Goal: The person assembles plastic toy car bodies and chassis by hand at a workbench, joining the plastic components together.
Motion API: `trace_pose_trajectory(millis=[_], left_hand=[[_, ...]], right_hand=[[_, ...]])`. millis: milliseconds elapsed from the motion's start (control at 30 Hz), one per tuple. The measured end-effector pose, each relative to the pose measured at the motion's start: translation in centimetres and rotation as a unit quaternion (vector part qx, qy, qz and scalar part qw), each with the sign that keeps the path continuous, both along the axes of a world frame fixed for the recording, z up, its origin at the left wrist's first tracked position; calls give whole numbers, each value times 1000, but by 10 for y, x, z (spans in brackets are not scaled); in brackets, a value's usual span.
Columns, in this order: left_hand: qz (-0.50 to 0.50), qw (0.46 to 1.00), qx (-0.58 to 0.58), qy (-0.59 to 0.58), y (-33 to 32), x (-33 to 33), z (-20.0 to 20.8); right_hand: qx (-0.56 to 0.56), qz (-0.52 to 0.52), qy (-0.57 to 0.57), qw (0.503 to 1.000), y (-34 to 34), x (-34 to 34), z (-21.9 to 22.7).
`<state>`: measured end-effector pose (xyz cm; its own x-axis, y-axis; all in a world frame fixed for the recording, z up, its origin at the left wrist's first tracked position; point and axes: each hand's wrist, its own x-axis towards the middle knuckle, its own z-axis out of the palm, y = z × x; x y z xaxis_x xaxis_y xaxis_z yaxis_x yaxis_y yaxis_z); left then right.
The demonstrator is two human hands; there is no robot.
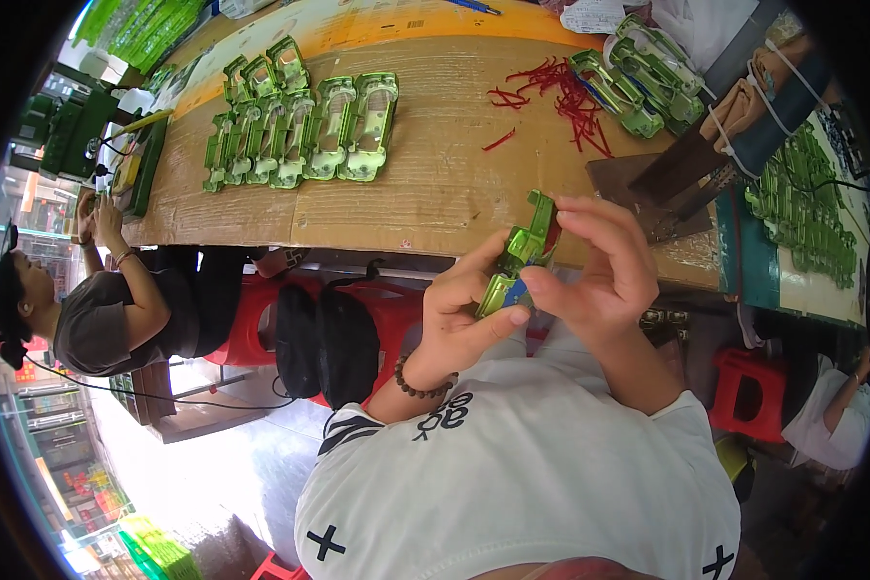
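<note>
My left hand [459,304] is closed round a glossy green plastic toy car body shell [527,245], held tilted just off the table's near edge. My right hand [604,266] grips the same shell from the other side, index fingertip near its upper end and thumb by a blue patch low on it. A bit of red shows along the shell's right side, partly hidden by the fingers. On the table beyond lie a loose heap of thin red strips [575,101] and several more green shells [638,82].
Rows of green car shells [304,135] stand on the cardboard-covered table [435,145] at the left. A dark metal post on a base plate [638,188] rises at the right. Red stools [749,391] stand below. Another person [116,309] works at the far left beside a green machine [77,135].
</note>
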<state>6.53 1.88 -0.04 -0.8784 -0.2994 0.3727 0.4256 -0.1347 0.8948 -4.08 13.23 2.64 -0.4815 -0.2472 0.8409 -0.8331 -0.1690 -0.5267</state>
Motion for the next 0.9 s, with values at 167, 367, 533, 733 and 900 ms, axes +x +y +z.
trace_pose_trajectory(millis=[167, 367, 533, 733, 900], left_hand=[[3, 998, -54, 14, -2, 0, -6], [11, 993, -101, 67, -4, -7, -11], [16, 987, -145, 61, -7, -4, -12], [19, 984, -164, 69, 2, -4, -7], [38, 957, -289, -18, 3, 1, 5]], right_hand=[[-9, 0, -21, 1000, 0, 6, 0], [-49, 27, -4, 998, -2, 3, -4], [-34, 42, -7, 999, 4, 6, -7], [-75, 83, -68, 991, 1, 21, -28], [-154, 249, -269, 918, 2, 28, -35]])
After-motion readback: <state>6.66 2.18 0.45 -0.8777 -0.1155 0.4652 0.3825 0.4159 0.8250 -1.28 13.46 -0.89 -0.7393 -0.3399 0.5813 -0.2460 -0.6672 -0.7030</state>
